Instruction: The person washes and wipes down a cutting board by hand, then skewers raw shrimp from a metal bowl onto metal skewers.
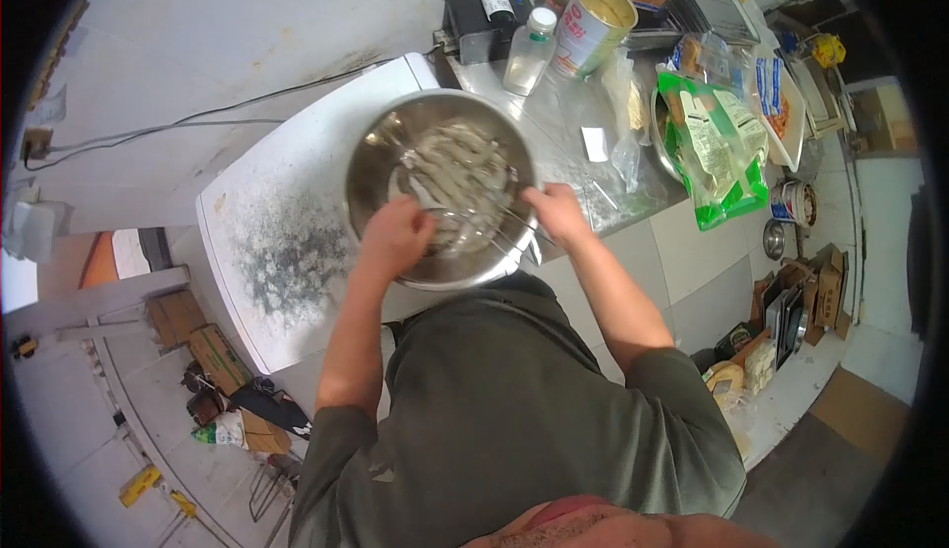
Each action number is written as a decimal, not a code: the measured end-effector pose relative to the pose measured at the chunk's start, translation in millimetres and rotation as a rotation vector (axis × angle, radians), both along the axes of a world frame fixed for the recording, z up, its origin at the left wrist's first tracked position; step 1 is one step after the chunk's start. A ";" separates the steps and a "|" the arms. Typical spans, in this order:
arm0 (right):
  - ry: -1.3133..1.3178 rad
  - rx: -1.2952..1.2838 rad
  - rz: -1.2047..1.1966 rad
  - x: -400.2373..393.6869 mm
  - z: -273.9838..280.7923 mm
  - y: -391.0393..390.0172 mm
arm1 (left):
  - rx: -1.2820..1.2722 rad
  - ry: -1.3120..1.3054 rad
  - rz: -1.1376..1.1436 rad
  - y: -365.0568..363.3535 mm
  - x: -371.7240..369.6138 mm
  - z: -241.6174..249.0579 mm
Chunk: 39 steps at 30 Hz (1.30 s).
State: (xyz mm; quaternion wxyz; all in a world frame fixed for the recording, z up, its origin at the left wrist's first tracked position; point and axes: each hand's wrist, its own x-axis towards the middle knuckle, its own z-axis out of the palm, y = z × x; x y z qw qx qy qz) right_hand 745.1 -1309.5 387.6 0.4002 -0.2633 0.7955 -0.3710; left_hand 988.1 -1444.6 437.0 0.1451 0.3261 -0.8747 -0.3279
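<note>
The left hand [395,237] is inside the steel bowl [381,153], fingers curled down into the pale strips [457,168] that lie in a wet coating. The right hand [557,214] grips the bowl's rim on the other side, closed on it. The strips look already coated for the most part, so the mixing seems well along. Just beyond the bowl on the bench [643,242] stand a plastic bottle [527,52] and an open can [590,26]; further right lies a green bag [717,148].
</note>
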 end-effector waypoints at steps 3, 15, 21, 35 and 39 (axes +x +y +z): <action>-0.099 0.007 -0.189 -21.5 -0.3 42.2 | -0.016 -0.029 -0.192 14.1 -36.6 4.7; -0.208 -0.010 -0.548 -87.3 -25.8 148.4 | 0.210 0.092 -0.418 57.0 -101.7 -5.5; -0.168 -0.097 -0.647 -122.9 -69.0 163.1 | 0.195 0.028 -0.549 58.0 -141.7 -21.5; 0.410 -0.104 -0.384 -154.3 10.5 137.4 | 0.497 0.411 0.220 -12.4 -197.5 -36.9; 0.350 -0.158 -0.392 -155.7 9.4 133.0 | 1.106 0.493 0.558 -100.7 -215.9 -30.9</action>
